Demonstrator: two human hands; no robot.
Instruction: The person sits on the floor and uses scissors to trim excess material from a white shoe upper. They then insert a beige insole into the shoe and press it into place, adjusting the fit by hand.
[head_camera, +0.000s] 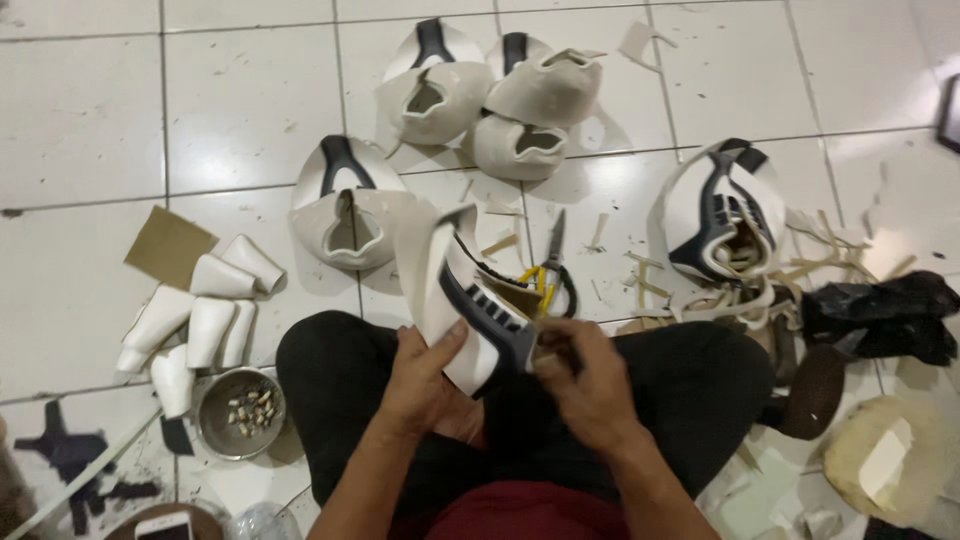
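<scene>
White floor tiles (90, 110) carry shoe uppers (345, 205) beyond scissors (553, 262).

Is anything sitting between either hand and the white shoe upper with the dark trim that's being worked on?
No. The left hand already grips the white shoe upper from its near side, and the right hand touches its dark-trimmed lower edge. The pliers lie on the floor behind it, out of the way.

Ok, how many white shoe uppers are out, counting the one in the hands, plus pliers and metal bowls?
White shoe uppers on the floor: 5
White shoe upper held in the left hand and right hand: 1
Pliers: 1
Metal bowl: 1
Total: 8
</scene>
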